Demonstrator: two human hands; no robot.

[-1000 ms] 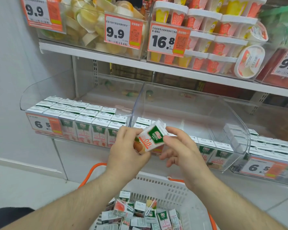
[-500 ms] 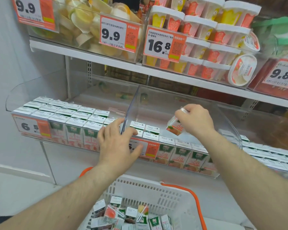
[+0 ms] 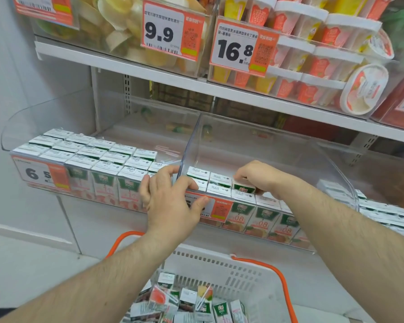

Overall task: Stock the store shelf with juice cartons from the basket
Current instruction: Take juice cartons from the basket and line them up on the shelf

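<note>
Head view, shelf: a small green-and-white juice carton (image 3: 244, 188) is being set into the second row of the clear acrylic shelf bin (image 3: 278, 145), just behind the front row of like cartons (image 3: 264, 217).
Right hand (image 3: 258, 177): fingers are curled down over the carton's top and far side; it is held in a pinch and not yet let go.
Left hand (image 3: 173, 199): fingers lie nearly straight and spread on the bin's front lip beside the clear divider (image 3: 189, 148); nothing is gripped.
Head view, basket: a white plastic basket with orange handles (image 3: 247, 276) sits below, with many loose cartons (image 3: 187, 301) jumbled inside.
Handling, judged: the carton is likely light and stiff-walled but dentable; its glossy faces may slip. It is best taken across two opposite flat sides, clear of the straw.
</note>
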